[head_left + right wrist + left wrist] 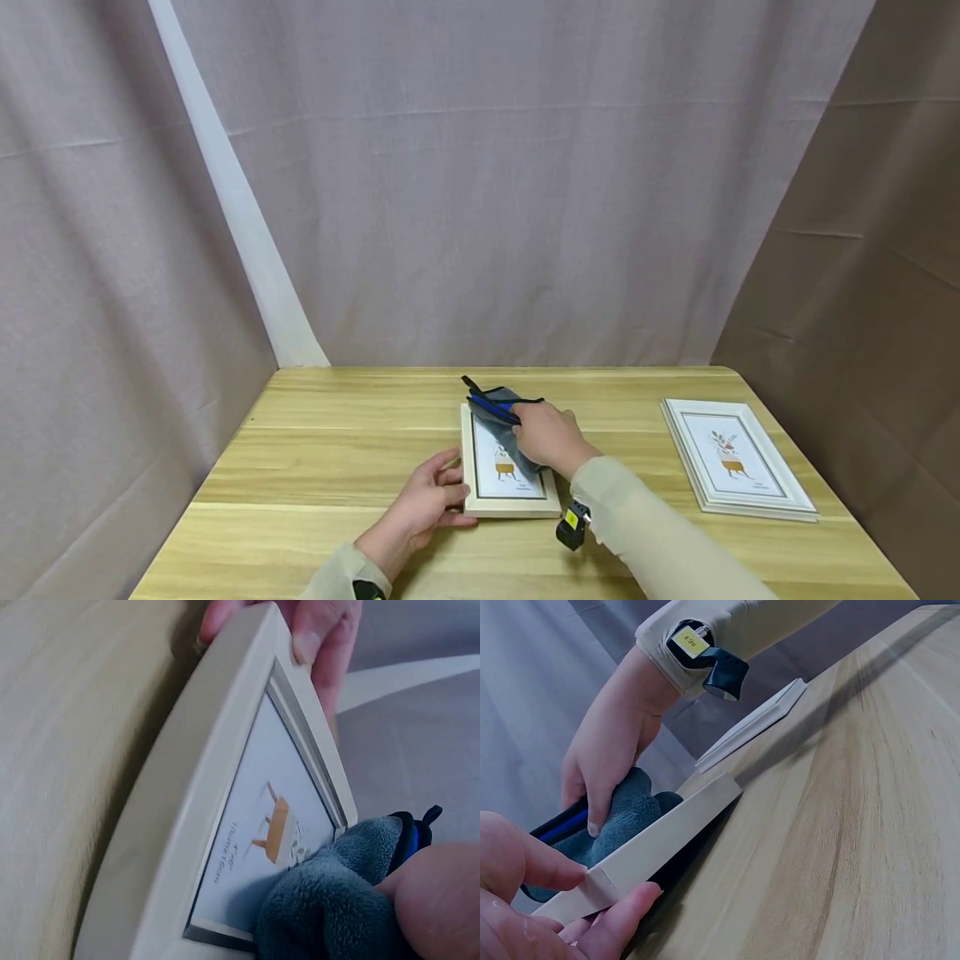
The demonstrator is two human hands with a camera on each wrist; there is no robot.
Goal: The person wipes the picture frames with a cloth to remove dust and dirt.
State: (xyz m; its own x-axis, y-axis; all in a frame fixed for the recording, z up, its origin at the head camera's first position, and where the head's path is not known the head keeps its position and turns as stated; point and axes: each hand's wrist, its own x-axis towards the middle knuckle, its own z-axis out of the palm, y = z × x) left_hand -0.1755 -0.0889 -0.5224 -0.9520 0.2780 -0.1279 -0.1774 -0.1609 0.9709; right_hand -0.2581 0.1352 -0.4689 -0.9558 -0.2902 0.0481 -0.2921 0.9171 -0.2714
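A cream picture frame [512,507] with a printed plant-pot picture [495,485] lies face up, slightly raised off the wooden table. My left hand [422,498] grips its near left corner; in the left wrist view, thumb and fingers [622,919] pinch the frame's edge from above and below. My right hand [551,437] holds a bunched grey-blue cloth [330,907] with black trim and a blue patch. The cloth presses on the glass and covers the upper right part of the picture. Parts of the right fingers are hidden behind the hand and cloth.
A stack of white picture frames [757,497] lies at the right of the wooden table [315,450], the top one showing a similar picture. Grey curtains [525,208] hang behind the table's far edge and along both sides.
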